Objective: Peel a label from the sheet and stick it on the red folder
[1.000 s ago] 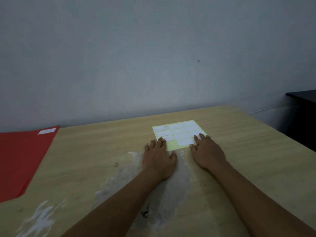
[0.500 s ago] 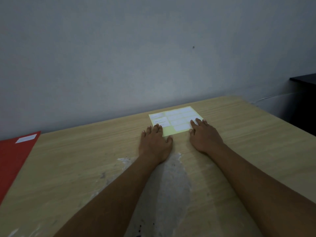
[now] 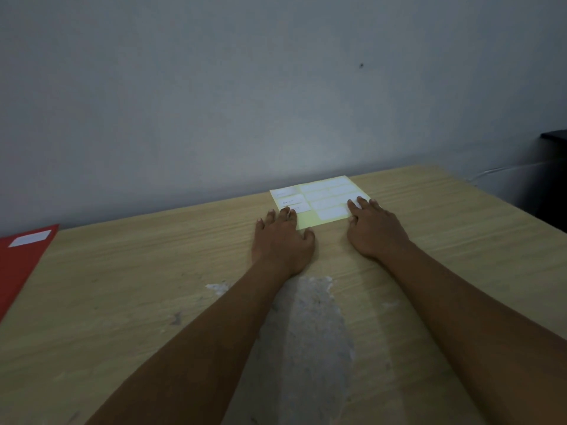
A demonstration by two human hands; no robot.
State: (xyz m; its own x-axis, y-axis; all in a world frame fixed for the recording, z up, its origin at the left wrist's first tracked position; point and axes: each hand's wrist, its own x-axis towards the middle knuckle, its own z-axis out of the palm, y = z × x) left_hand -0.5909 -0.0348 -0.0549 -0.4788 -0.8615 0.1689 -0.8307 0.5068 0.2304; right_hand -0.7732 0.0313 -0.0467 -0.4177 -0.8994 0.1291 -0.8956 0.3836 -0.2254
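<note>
I have both hands flat on the wooden table (image 3: 122, 286), palms down, fingers spread and gripping nothing. My left hand (image 3: 282, 240) lies at the near left corner of the label sheet (image 3: 319, 200), its fingertips (image 3: 288, 213) touching the sheet's left edge just below the lowest of the left-column labels. My right hand (image 3: 376, 230) lies at the near right corner, its fingertips (image 3: 352, 205) resting on the sheet, over the right end of the lower labels. The sheet lies flat near the far edge of the table, close to the grey wall (image 3: 245, 87); its backing is pale yellow and carries white labels in rows, with a bare yellow patch at the near left. Some left-column labels bear faint writing that I cannot read. The red folder (image 3: 18, 268) lies well apart, at the left edge of view, with a white label (image 3: 29, 239) stuck at its far corner. A whitish worn patch (image 3: 310, 332) marks the table between my forearms.
</note>
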